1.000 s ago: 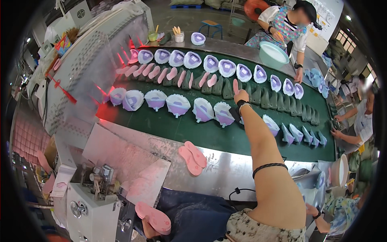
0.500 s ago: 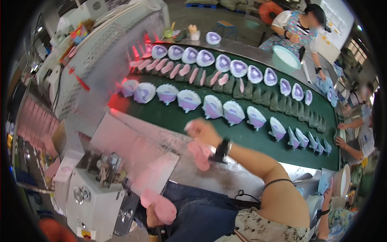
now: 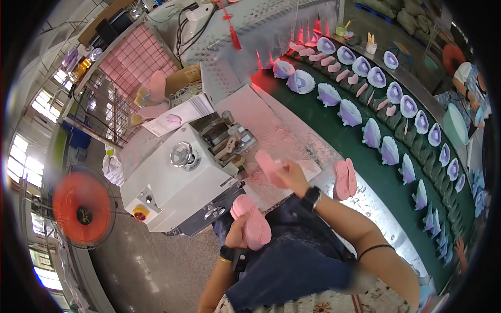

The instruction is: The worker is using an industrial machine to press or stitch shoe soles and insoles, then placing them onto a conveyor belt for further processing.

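From the head view I note my left hand [image 3: 237,235] closed around a stack of pink soles [image 3: 251,221] held low over my lap, just below the white machine [image 3: 177,180]. My right hand [image 3: 289,175] grips a single pink sole [image 3: 269,166] above the metal table [image 3: 276,135], beside the machine; motion blur leaves finger placement uncertain. A pair of pink soles [image 3: 345,178] lies at the table edge, beside the green conveyor belt [image 3: 360,138] carrying lilac shoe forms [image 3: 348,112].
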`<action>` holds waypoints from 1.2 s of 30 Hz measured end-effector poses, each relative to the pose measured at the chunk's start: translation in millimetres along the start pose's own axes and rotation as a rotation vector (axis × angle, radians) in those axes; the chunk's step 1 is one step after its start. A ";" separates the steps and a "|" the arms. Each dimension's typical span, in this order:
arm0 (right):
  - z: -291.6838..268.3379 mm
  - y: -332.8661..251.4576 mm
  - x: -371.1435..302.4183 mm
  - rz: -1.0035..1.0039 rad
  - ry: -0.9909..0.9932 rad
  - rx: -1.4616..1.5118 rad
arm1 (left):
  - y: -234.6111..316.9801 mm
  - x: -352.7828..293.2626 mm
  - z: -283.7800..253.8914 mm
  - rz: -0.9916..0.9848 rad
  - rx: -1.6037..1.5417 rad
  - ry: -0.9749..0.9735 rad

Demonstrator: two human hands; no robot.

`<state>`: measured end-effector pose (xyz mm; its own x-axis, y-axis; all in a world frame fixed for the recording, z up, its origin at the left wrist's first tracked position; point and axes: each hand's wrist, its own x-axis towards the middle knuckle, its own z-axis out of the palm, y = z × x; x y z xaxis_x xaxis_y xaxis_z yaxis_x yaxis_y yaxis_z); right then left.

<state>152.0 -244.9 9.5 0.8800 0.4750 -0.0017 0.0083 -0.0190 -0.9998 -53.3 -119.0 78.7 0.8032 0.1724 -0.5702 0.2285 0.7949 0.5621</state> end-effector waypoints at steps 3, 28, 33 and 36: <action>15.6 -11.1 56.3 -0.096 0.047 -0.076 | -5.3 -18.3 -15.7 -0.063 -0.107 0.045; -37.7 -59.9 166.7 -0.120 0.303 -0.223 | -27.8 -20.7 -18.0 0.042 0.039 0.028; -278.3 -7.4 131.7 0.131 0.447 0.002 | -34.7 -0.4 -0.7 -0.009 0.081 0.012; -389.0 19.5 77.3 0.258 0.860 -0.847 | -38.1 1.7 20.7 -0.036 0.093 0.029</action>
<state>404.9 -550.7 -2.0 0.9249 -0.3546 0.1375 -0.1888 -0.7420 -0.6433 -49.2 -161.0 68.7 0.7777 0.1621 -0.6074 0.3085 0.7435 0.5934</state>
